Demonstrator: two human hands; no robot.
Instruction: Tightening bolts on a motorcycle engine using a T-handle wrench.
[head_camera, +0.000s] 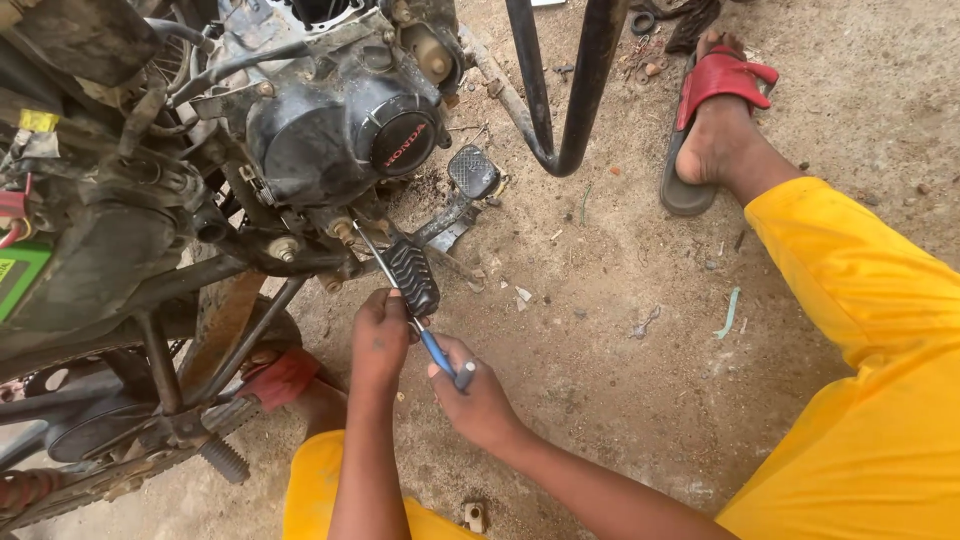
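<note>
A screwdriver (437, 351) with a blue handle and a long metal shaft points up and left at a bolt under the black engine case (330, 130) of a motorcycle. My right hand (475, 395) is shut on the handle's end. My left hand (380, 335) grips the shaft near where it meets the handle, just below the ribbed black footpeg (410, 275). The shaft's tip reaches the engine's underside near a brass-coloured fitting (343, 231).
The brake pedal (472, 172) sticks out right of the engine. A black stand tube (570, 90) curves above. My foot in a red sandal (705, 110) rests on sandy ground; my yellow trouser legs (860, 330) fill the right. A second red sandal (280, 378) lies under the frame.
</note>
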